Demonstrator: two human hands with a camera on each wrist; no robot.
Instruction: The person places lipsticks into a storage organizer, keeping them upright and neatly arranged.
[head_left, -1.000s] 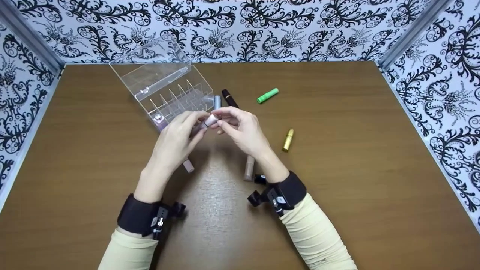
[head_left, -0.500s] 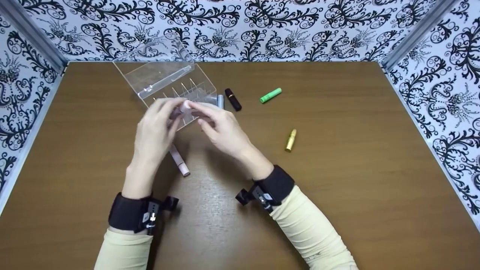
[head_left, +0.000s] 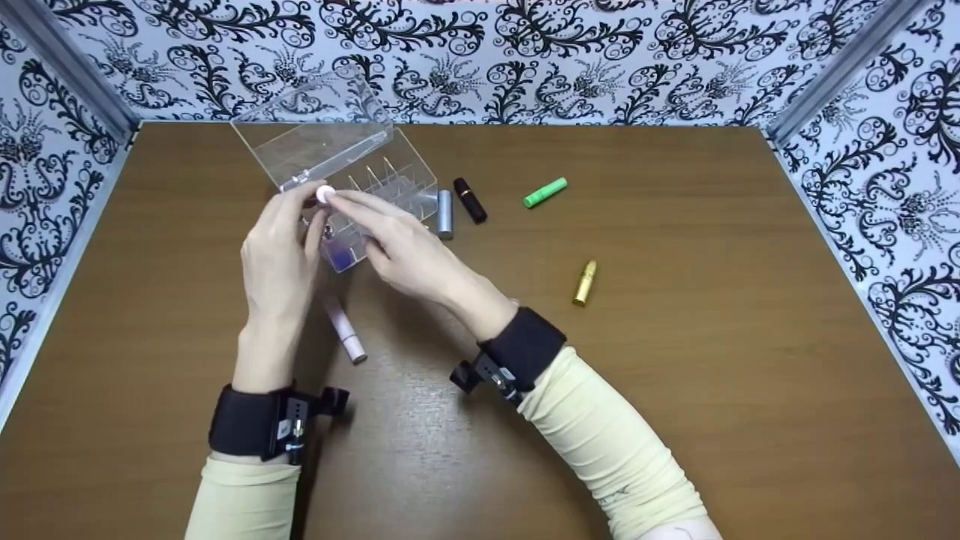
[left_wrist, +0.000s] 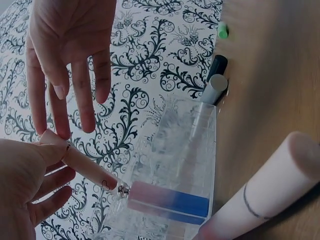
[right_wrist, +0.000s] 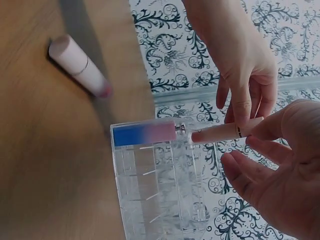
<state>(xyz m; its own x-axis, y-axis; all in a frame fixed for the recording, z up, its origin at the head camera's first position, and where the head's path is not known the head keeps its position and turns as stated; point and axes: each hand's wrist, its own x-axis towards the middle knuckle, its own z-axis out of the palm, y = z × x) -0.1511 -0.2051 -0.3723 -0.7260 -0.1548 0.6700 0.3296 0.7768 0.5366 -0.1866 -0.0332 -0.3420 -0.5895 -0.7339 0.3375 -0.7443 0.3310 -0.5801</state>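
My left hand [head_left: 277, 255] pinches a pale pink lipstick-like tube [left_wrist: 90, 167] between thumb and fingers, over the left end of a clear divided box [head_left: 341, 159] whose lid stands raised. My right hand [head_left: 409, 251] reaches across the box, its extended fingertips touching the tube's top end. In both wrist views the tube's lower end is close to the crystal-like cap of a blue-and-pink tube [right_wrist: 145, 134], which stands in the box's corner compartment. Whether the held tube's end is inside a compartment, I cannot tell.
Another pale pink tube [head_left: 346, 335] lies on the table [head_left: 675, 337] before the box. To the box's right are a silvery-blue tube [head_left: 445, 214], a black tube [head_left: 470, 201] and a green tube [head_left: 545, 193]. A gold tube [head_left: 585, 283] lies farther right, beyond my right forearm.
Both hands have moved left with the pale pink tube, from in front of the box to over its left end. The tube has turned more upright. A brownish tube is now hidden.
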